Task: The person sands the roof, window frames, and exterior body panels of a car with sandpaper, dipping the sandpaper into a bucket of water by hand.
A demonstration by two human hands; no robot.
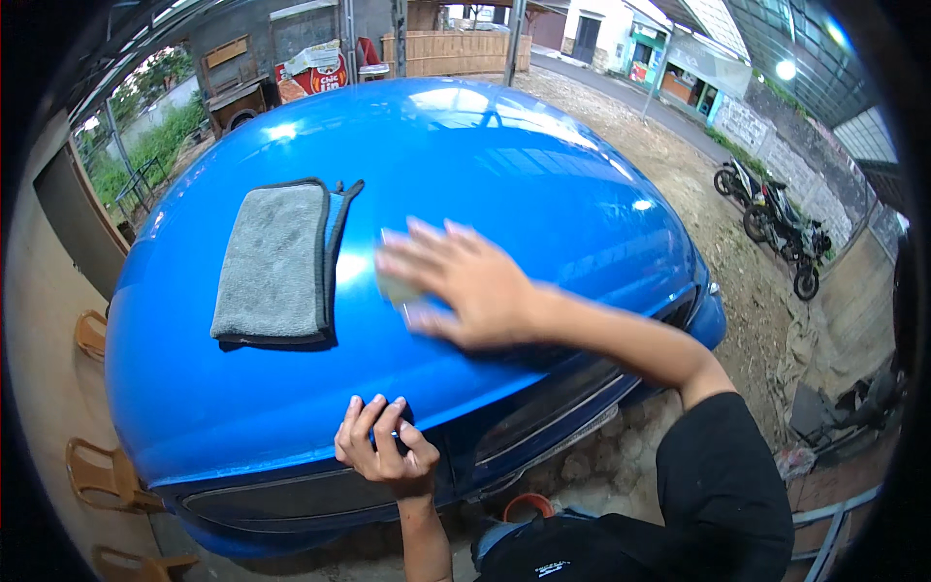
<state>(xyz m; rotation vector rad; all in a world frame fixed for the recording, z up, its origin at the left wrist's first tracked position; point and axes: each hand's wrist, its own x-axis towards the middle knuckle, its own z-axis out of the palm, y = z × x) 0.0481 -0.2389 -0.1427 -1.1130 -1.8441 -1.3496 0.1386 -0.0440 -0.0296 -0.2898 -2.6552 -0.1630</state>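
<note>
My right hand [470, 291] lies spread on the glossy blue car roof [543, 233], blurred by motion. Its palm and fingers press on a pale yellow-green pad [398, 288], most of which the hand covers. At the near edge of the roof is my left hand [386, 441], its fingers bent and close together. Something dark shows beside those fingers, too little of it to name. Left of my right hand, a folded grey cloth [272, 262] with black edging rests on the roof; a strip of its blue side shows.
Brown plastic chairs [102, 475] stand along the left wall. An orange-rimmed bucket [529, 505] sits on the ground by the car's near side. Parked motorcycles [781, 223] are off to the right, with metal posts [514, 44] beyond the car.
</note>
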